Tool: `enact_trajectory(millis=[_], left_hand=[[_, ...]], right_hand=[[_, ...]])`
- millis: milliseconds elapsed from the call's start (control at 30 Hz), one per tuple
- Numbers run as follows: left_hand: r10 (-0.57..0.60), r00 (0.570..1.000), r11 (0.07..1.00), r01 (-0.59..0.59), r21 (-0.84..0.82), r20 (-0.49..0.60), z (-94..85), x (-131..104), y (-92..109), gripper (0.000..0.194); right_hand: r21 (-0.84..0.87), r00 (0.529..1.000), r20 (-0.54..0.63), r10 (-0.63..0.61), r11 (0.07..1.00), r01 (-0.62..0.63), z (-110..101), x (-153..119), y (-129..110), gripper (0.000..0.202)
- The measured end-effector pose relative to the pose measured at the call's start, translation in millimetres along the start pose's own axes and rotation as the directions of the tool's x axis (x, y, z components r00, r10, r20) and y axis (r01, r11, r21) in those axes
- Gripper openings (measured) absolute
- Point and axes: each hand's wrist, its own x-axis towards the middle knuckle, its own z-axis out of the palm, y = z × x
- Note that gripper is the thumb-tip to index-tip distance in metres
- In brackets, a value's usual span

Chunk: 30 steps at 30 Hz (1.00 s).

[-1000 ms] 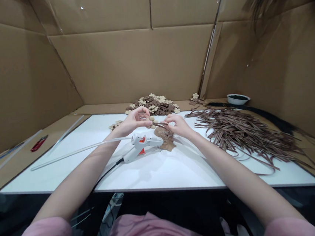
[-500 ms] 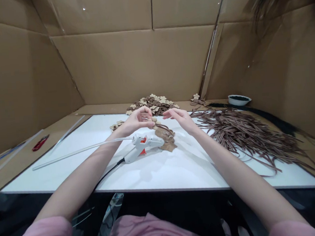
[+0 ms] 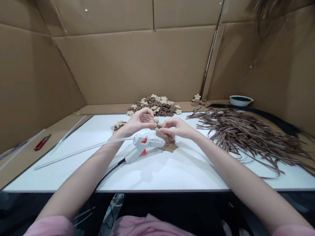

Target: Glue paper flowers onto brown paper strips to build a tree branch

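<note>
My left hand (image 3: 144, 120) pinches a light tan flower-shaped piece (image 3: 156, 121) above the white board. Close beside it, the fingertips of my right hand (image 3: 173, 127) are closed where a thin brown strip runs from the flower; the fingers mostly hide that strip. Beneath both hands lies a crumpled brown piece (image 3: 170, 146), partly covered. A white hot glue gun (image 3: 142, 145) with orange parts rests in front of my left wrist, its nozzle pointing right towards the brown piece. A long clear glue stick (image 3: 80, 152) sticks out of its back.
Brown and tan flower pieces (image 3: 156, 105) are heaped at the back, with a smaller pile (image 3: 117, 126) behind my left wrist. Many brown strips (image 3: 248, 135) spread over the right side. A white bowl (image 3: 240, 100) stands far right, a red cutter (image 3: 42, 142) far left. Cardboard walls enclose the table.
My right hand has moved left and down to the flower, and its fingers have closed there. My left hand has kept its hold on the flower, almost still.
</note>
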Motion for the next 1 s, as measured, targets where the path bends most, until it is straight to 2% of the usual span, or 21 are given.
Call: enact_trajectory(millis=[233, 533, 667, 833, 1000], left_hand=[[0.002, 1.0, 1.0, -0.002, 0.007, -0.001, 0.7, 0.8, 1.7, 0.035], [-0.046, 0.998, 0.999, 0.047, -0.009, 0.052, -3.5, 0.2, 0.5, 0.038], [-0.039, 0.997, 0.999, 0.04, -0.012, 0.063, -4.3, 0.9, -0.2, 0.038], [-0.027, 0.994, 1.0, 0.028, -0.01, 0.107, -1.6, 3.0, 0.8, 0.037], [-0.037, 0.988, 0.999, 0.04, -0.011, 0.147, 1.9, 7.2, -1.3, 0.039]], right_hand=[[0.104, 0.996, 0.071, 0.055, 0.993, -0.063, 0.8, -1.8, -0.5, 0.038], [0.118, 0.995, 0.034, 0.095, 0.988, -0.098, -2.8, -0.9, 3.0, 0.035], [0.119, 0.996, 0.049, 0.079, 0.989, -0.085, -4.4, 0.1, 4.6, 0.038], [0.06, 1.0, 0.002, 0.02, 0.998, -0.021, -3.0, 3.2, 6.0, 0.038], [0.028, 0.999, 0.041, -0.01, 1.0, 0.009, -2.1, 5.1, 8.3, 0.037]])
